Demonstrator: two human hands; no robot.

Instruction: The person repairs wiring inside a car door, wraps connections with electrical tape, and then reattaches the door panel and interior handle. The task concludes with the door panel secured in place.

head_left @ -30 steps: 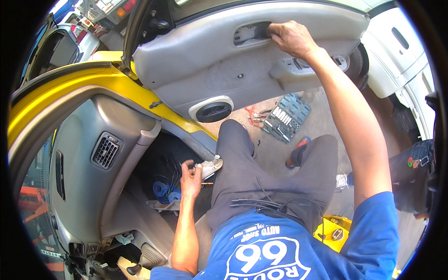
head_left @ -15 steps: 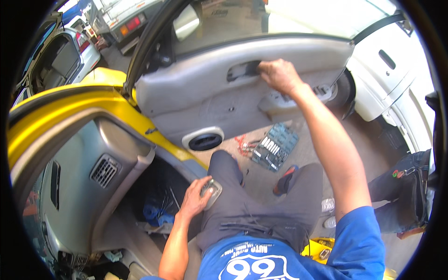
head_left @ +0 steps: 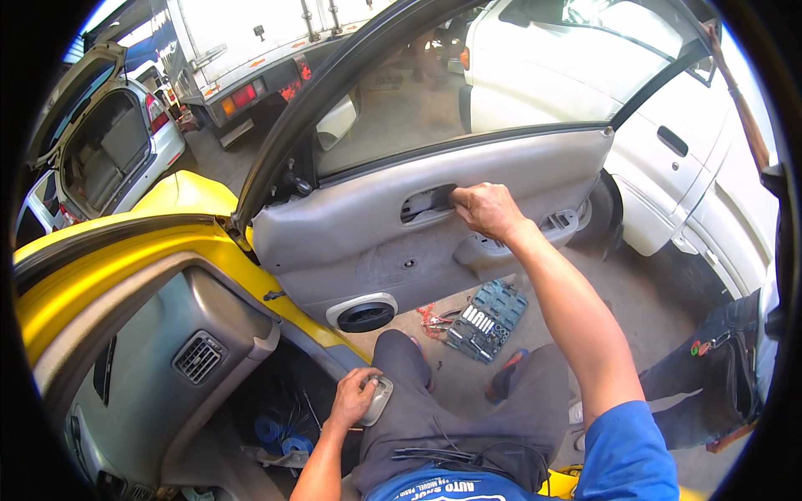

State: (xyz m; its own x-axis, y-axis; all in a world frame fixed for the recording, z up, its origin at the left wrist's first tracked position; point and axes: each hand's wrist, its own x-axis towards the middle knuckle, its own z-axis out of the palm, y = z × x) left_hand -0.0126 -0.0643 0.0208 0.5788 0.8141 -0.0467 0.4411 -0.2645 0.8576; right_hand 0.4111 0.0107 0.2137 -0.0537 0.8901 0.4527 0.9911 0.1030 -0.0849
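My right hand point(head_left: 488, 210) is closed at the right end of the oval recess in the grey door panel point(head_left: 334, 230), its fingertips gripping the dark inner door handle point(head_left: 436, 203); the exact contact is partly hidden. On my left thigh rests a grey plastic door handle bezel point(head_left: 380, 402), a rounded rectangular trim piece. My left hand point(head_left: 354, 396) grips it from the left, thumb and fingers over its upper part. A round speaker point(head_left: 365, 316) with a pale ring sits low in the panel, and an armrest point(head_left: 501, 253) juts out right of it.
An open socket set case point(head_left: 487, 321) lies on the ground beneath the door, red-handled pliers beside it. The grey dashboard point(head_left: 200, 334) and yellow door frame point(head_left: 292, 305) stand at left. A white vehicle point(head_left: 668, 192) is close behind the door; another person's dark-clad leg point(head_left: 710, 367) is at right.
The view has tilted up, so door, case and hands sit lower in the picture. Both hands keep their holds on the handle and the bezel.
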